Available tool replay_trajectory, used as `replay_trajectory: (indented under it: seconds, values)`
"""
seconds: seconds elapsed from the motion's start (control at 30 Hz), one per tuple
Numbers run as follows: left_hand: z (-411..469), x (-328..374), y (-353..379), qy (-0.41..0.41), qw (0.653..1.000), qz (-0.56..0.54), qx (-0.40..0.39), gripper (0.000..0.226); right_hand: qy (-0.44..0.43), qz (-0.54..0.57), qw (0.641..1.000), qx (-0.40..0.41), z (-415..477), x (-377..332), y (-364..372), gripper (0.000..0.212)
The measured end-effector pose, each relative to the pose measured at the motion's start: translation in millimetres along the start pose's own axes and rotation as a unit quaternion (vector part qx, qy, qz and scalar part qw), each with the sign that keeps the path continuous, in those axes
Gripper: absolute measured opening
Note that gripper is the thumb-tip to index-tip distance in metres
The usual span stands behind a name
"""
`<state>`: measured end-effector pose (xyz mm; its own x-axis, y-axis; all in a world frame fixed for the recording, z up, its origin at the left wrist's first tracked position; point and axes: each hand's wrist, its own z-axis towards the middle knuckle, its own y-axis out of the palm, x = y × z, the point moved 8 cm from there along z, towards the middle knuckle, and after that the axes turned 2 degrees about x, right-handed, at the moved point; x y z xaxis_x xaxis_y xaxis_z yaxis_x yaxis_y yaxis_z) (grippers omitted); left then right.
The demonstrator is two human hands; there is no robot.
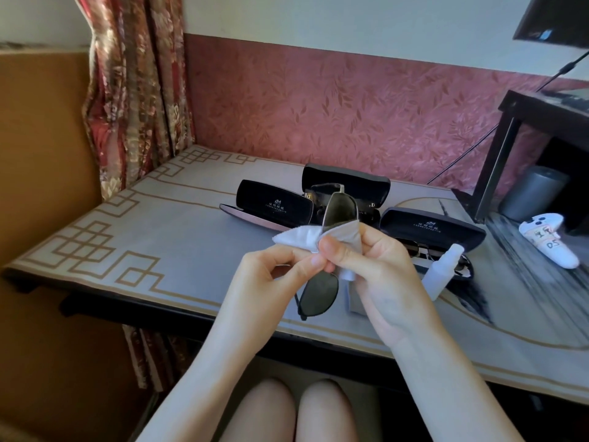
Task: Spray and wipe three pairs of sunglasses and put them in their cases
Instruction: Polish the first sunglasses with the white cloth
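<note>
Your left hand [271,279] and right hand [379,263] both pinch a white cleaning cloth [298,236] folded round a pair of dark-lensed, thin-framed sunglasses [320,291], held above the grey patterned desk [159,234]. Behind them, three open black hard cases [274,202] rest on the desk. A small white spray bottle [443,272] lies by the right-hand case.

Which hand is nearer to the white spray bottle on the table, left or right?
Right. The right hand, pinching the cloth, is just beside the spray bottle, which is at its outer side. The left hand grips the sunglasses farther away, beyond the right hand.
</note>
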<state>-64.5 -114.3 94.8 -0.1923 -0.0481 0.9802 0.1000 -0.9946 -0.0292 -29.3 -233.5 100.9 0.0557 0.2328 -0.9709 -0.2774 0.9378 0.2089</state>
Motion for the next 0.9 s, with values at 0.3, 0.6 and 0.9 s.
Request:
replay_trajectory:
  seconds: [0.3,0.6,0.9]
  values:
    - [-6.2,-7.6,-10.5,0.009,0.997,0.037,0.063,0.047,-0.018,-0.004,0.999,0.036,0.0,-4.3,-3.9,0.035]
    - [-5.3,9.1,6.2,0.023,0.998,-0.060,-0.001,0.028,-0.050,-0.001,0.995,0.090,-4.3,-14.2,-6.1,0.030]
    - [-7.0,6.6,0.6,0.057,0.992,-0.051,0.100,0.008,-0.050,-0.006,0.997,0.066,-3.9,-6.4,-1.4,0.033]
